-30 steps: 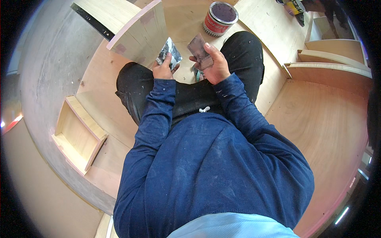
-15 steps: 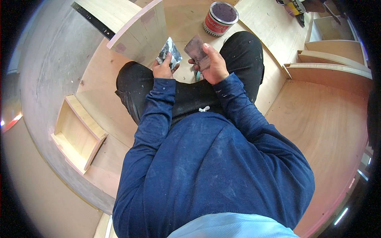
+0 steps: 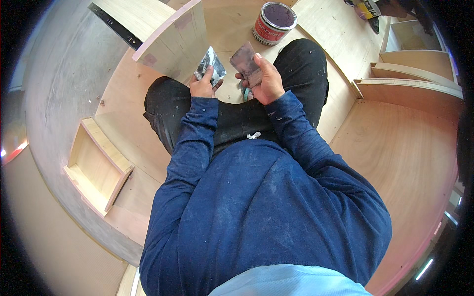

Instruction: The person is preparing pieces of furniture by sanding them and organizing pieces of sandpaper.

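Observation:
In my left hand (image 3: 201, 88) is a small flat metal scraper blade (image 3: 213, 58) with pale smears, my index finger stretched along its face. My right hand (image 3: 269, 85) grips a flat rectangular putty spreader (image 3: 243, 61) coated with a pinkish-grey film, the thumb on its edge. Both tools are held up over my lap, close together but apart. Just beyond them stands an open round tin (image 3: 269, 33) with a red label and purplish-grey residue inside. A small greenish item (image 3: 246, 93) shows partly beneath my right hand.
A drawer with a curved, patched pale front (image 3: 173, 42) juts in at the upper left, a black slide rail (image 3: 116, 27) along its side. An open wooden box (image 3: 98, 165) lies at the left. Curved wooden panels (image 3: 410, 89) stand at the right. Someone's hand shows at the upper right.
The spreader and my right hand have shifted very slightly. Otherwise the hands, both tools and the tin stay as they were.

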A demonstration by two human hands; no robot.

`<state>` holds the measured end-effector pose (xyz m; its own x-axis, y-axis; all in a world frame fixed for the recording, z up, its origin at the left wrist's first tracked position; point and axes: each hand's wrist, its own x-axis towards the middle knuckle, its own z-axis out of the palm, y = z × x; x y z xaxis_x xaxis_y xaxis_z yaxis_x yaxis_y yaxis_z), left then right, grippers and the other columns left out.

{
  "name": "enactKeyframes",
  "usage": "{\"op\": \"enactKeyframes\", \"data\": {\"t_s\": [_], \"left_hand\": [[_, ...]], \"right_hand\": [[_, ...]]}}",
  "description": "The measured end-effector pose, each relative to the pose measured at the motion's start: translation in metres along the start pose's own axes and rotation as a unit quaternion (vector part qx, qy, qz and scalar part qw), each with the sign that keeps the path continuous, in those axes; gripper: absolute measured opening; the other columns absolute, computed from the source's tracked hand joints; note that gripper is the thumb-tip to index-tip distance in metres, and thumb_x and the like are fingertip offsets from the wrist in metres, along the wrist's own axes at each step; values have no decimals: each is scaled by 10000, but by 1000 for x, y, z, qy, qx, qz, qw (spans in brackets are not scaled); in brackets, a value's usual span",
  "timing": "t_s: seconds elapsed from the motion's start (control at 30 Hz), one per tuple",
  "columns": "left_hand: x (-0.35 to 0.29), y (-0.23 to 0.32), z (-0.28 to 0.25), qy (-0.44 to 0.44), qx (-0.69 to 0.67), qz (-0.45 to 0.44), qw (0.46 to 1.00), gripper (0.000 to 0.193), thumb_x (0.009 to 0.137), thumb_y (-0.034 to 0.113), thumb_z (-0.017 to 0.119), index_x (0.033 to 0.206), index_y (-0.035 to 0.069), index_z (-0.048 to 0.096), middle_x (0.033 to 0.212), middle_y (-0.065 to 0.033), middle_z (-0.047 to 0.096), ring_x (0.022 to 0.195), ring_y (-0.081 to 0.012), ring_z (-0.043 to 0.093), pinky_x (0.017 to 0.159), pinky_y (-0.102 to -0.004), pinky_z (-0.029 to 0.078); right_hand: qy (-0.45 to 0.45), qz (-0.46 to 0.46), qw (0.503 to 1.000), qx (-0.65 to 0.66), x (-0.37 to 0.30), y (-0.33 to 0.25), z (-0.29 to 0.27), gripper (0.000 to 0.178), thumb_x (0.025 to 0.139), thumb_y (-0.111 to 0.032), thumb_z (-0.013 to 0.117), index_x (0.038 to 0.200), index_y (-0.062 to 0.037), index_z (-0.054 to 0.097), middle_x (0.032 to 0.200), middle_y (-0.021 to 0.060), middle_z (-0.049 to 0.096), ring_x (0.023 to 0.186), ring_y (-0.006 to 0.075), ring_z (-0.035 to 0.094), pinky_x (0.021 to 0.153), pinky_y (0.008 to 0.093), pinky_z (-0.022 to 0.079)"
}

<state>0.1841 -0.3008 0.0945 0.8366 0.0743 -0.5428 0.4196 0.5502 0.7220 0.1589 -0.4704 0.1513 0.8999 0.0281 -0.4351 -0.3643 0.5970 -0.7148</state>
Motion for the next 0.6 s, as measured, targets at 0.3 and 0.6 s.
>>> {"op": "enactKeyframes", "data": {"t_s": [0.3, 0.6], "left_hand": [[1, -2, -1, -5, -4, 5, 1000, 198, 868, 169, 677, 1035, 89, 607, 955, -32, 648, 795, -172, 632, 624, -337, 567], [-2, 1, 2, 8, -4, -1, 1000, 200, 867, 162, 674, 1038, 88, 604, 954, -35, 647, 799, -178, 630, 633, -348, 564]], "right_hand": [[4, -5, 1000, -1, -1, -1, 0, 424, 934, -388, 510, 1198, -56, 507, 1087, 141, 624, 854, 277, 622, 627, 333, 428], [-26, -6, 999, 23, -1, 1, -2, 390, 934, -363, 525, 1174, -56, 521, 1073, 116, 623, 864, 259, 624, 658, 313, 424]]}}
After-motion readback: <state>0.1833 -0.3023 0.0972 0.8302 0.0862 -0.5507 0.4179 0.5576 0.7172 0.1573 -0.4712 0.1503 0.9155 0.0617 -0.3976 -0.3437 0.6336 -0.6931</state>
